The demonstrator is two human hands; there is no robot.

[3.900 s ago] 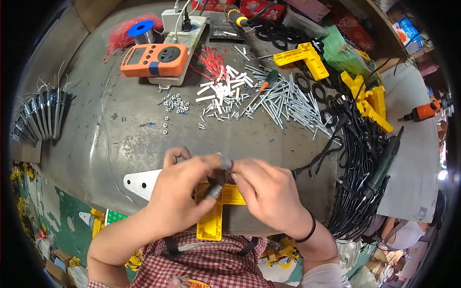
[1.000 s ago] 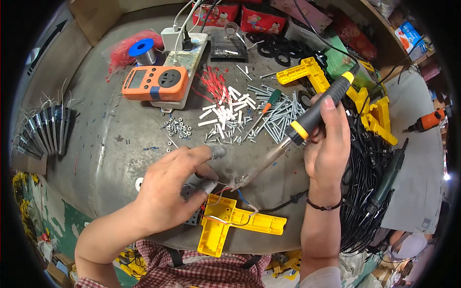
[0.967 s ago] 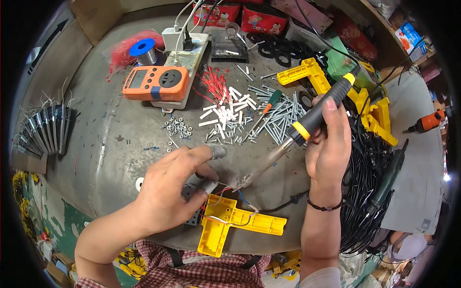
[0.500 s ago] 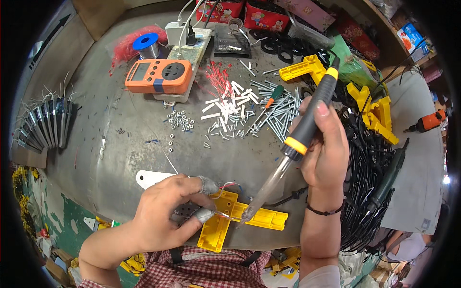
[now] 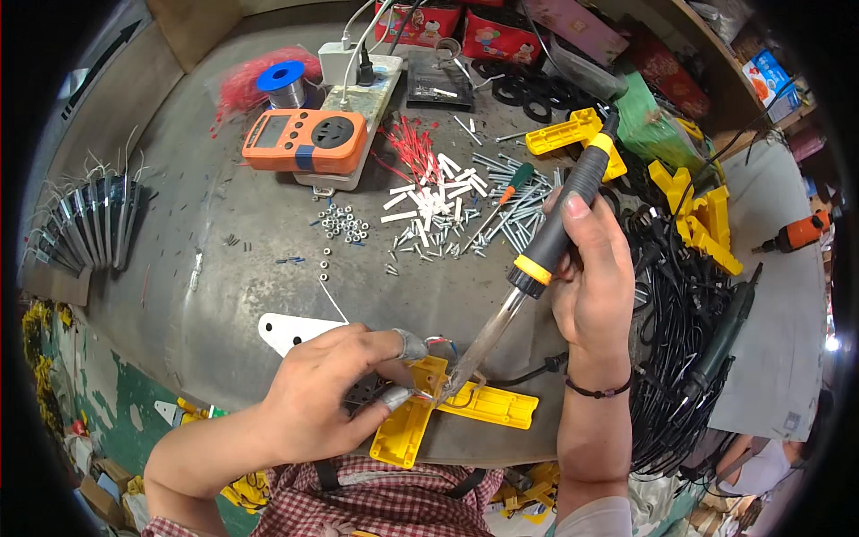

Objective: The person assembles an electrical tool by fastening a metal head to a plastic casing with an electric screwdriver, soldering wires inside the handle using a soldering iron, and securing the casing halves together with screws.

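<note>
Closed around the dark handle of a soldering iron [image 5: 573, 199], my right hand [image 5: 595, 286] holds it at a slant, metal shaft down to the left. Its tip meets, or nearly meets, thin wires [image 5: 422, 394] over a yellow plastic housing [image 5: 400, 438]. My left hand [image 5: 327, 380], with grey wrapping on thumb and index fingertip, pinches these wires; the exact joint is too small to tell. A black cord runs to the housing from the right. Beneath my left hand, a white flat plate with holes [image 5: 288, 331] is partly covered.
An orange meter [image 5: 304, 140] and a blue spool of solder [image 5: 284, 85] stand at the back left. Mid-table lie nuts [image 5: 342, 224], screws, white sleeves [image 5: 434, 201] and a green-handled screwdriver [image 5: 516, 182]. Black cables [image 5: 676, 340] and yellow housings [image 5: 698, 210] crowd the right.
My right hand has brought the soldering iron slightly left and its tip up to the wires at my left fingertips. My left hand has shifted slightly right, still pinching.
</note>
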